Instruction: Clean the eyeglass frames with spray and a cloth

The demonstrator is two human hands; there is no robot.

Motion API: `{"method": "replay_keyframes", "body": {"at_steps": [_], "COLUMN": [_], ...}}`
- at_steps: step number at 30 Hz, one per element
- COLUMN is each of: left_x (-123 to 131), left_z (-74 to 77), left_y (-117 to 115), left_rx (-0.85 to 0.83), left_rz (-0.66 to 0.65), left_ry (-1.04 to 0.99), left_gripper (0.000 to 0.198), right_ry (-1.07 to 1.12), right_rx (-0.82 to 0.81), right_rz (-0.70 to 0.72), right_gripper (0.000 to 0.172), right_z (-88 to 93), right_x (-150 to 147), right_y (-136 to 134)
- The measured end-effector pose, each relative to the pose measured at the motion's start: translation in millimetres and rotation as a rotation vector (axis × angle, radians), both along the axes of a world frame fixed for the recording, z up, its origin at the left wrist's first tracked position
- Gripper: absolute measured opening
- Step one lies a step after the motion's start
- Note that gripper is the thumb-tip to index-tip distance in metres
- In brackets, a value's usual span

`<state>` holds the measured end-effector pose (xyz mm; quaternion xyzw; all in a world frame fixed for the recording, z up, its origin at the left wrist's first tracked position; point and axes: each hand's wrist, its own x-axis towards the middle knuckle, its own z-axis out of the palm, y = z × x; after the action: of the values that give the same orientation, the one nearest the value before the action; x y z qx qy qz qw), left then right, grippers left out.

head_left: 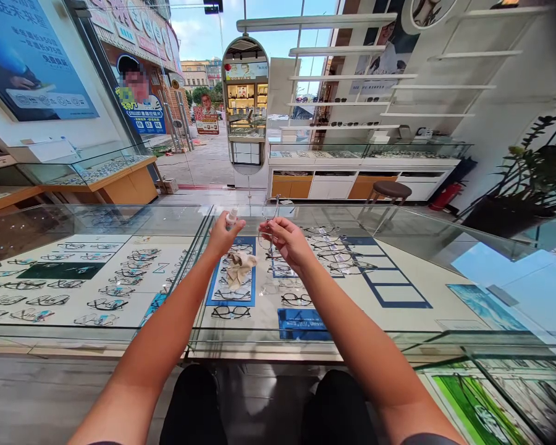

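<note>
So both arms are stretched out over the glass top of the desk [398, 247], toward its far edge. The left hand [222, 235] is curled around a small white bottle [232, 216], with the bottle's top poking up above the fingers. The right hand [285, 238] is pinching a pair of glasses [267, 225] by the frame, thin wire ones, held up just above the glass and right next to the bottle, the two nearly side by side but not touching as far as I can tell.

Directly below the left hand, a crumpled beige cloth [240, 267] lies on the glass top, over a blue-bordered tray. Under the glass there are rows of display frames [120, 272] laid out on white trays, more toward the left edge, plus a dark pair [230, 312] near the front edge.

Further back in the shop: an oval mirror [245, 99] by the entrance, a round brown stool [391, 189] in front of the far counter, and a leafy plant [532, 179] off to the right.
</note>
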<state>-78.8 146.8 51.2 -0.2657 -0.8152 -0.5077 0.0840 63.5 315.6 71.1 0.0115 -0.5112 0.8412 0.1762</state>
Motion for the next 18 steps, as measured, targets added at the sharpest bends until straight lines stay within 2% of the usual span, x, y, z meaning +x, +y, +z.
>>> {"method": "replay_keyframes", "body": {"at_steps": [2,5,10,18], "left_x": [-17.8,-39.2,-54.8,-57.2], "left_z": [-8.8,-21.5,-33.7,-44.3], "left_y": [-2.0,-5.8,-13.0,-15.3], "left_rx": [-0.044,-0.075,-0.114,-0.181], "left_rz": [0.182,0.304,0.311,0.258], "left_ry": [-0.051,-0.107,-0.119,-0.112], "left_gripper": [0.024,0.030,0.023,0.018], "right_ry": [-0.014,-0.025,-0.030,-0.024], "right_rx": [0.008,0.017,0.016,0.012], "right_rz": [0.001,-0.001,-0.002,-0.007], "right_gripper": [0.046,0.047,0.047,0.047], "right_z": [-0.4,-1.3,-2.0,-2.1], "right_x": [-0.4,-1.5,-2.3,-2.0], "right_y": [1.1,2.1,3.4,5.4]}}
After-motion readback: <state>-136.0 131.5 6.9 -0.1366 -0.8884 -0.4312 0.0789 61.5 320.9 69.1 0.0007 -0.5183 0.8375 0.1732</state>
